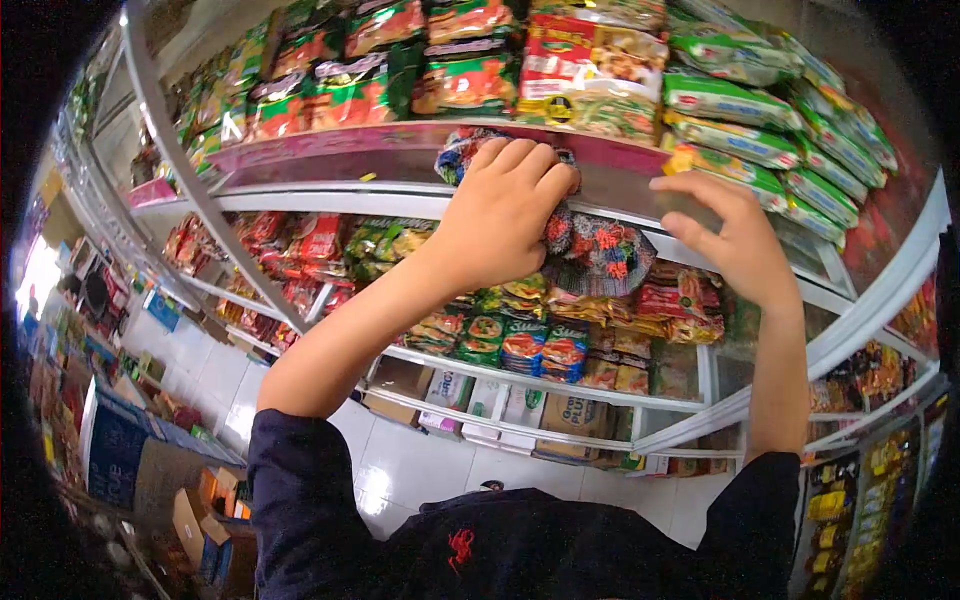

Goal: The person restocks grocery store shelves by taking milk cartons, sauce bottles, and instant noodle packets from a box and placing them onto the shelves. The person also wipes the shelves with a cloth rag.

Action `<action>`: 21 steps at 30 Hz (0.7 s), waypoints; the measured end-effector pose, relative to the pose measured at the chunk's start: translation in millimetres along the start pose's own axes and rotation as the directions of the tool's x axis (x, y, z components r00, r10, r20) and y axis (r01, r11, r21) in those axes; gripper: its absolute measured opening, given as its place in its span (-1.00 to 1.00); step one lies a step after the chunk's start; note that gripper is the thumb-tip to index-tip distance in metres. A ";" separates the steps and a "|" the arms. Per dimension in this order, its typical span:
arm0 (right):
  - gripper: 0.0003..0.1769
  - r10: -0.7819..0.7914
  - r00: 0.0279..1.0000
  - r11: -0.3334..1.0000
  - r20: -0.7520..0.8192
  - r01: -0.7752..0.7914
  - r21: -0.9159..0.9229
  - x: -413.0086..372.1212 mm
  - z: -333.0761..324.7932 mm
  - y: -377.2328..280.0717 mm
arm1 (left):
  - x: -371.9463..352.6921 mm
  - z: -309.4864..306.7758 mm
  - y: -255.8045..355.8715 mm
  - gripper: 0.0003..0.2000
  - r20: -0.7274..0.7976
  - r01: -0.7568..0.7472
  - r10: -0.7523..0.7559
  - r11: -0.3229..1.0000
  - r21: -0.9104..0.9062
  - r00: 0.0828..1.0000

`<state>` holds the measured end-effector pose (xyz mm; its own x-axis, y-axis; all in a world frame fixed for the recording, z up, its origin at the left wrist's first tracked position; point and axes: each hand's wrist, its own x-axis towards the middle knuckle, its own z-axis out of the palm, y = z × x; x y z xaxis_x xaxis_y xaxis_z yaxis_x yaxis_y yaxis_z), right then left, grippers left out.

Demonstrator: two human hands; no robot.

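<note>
My left hand (pixel 508 208) is closed around a crumpled multicoloured cloth (pixel 600 258). Part of the cloth is pressed against the front edge of the glass shelf (pixel 390 203), and the rest hangs below my fingers. Off to the right, my right hand (pixel 732 235) has its thumb and fingers apart with nothing in them, close to the stacked green-and-white packets (pixel 738 143). Behind the cloth, a pink strip (pixel 340 140) runs along the shelf front. Above that strip stand red-and-green packets (pixel 352 88) and a red-and-yellow packet (pixel 590 75).
A lower shelf holds small packets (pixel 502 340), with bags and cartons (pixel 575 420) beneath. White metal frame bars (pixel 165 110) cross at the left. Open cardboard boxes (pixel 190 525) stand on the white tiled floor (pixel 385 455). Yellow bottles (pixel 835 505) line a rack at lower right.
</note>
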<state>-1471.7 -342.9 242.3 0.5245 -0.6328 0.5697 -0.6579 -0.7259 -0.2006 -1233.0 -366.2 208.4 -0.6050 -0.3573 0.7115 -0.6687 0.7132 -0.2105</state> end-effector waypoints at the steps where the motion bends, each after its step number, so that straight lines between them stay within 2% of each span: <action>1: -0.65 -0.036 0.999 0.999 -0.020 0.036 0.032 -10.0 -4.9 1.6 | 6.1 4.0 6.8 -0.56 -0.024 -0.028 0.028 1.000 0.004 0.999; 4: -0.70 -0.048 0.996 0.995 -0.075 0.055 0.089 -39.9 -15.3 4.8 | 23.8 14.1 31.1 -0.54 -0.035 -0.085 0.084 0.996 -0.029 0.996; 8: -0.68 -0.050 0.990 0.999 -0.130 0.052 0.014 -74.8 -26.3 20.3 | 49.0 31.7 64.1 -0.45 -0.044 -0.139 0.136 0.988 -0.064 0.990; 10: -0.70 -0.106 0.960 0.992 -0.258 0.085 -0.089 -93.0 -31.9 29.3 | 62.6 42.0 84.1 -0.42 -0.058 -0.133 0.133 0.991 0.005 0.989; 14: -0.70 -0.042 0.937 0.992 -0.348 -0.003 -0.128 -138.7 -47.9 38.6 | 91.4 67.3 125.4 -0.41 -0.061 -0.108 0.108 0.994 0.015 0.992; 20: -0.75 0.178 0.889 0.964 -0.421 -0.243 -0.106 -218.8 -50.0 57.2 | 143.4 117.3 184.5 -0.57 -0.225 -0.216 0.250 0.962 0.165 0.942; 21: -0.76 0.207 0.881 0.961 -0.426 -0.265 -0.082 -230.7 -46.1 60.0 | 152.0 123.4 195.0 -0.65 -0.264 -0.237 0.255 0.966 0.099 0.930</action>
<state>-1657.0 -228.0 135.6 0.0951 -0.5925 0.8000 -0.8154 -0.5073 -0.2788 -1508.7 -355.9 192.7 -0.6193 0.0086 0.7851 -0.5457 0.7142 -0.4383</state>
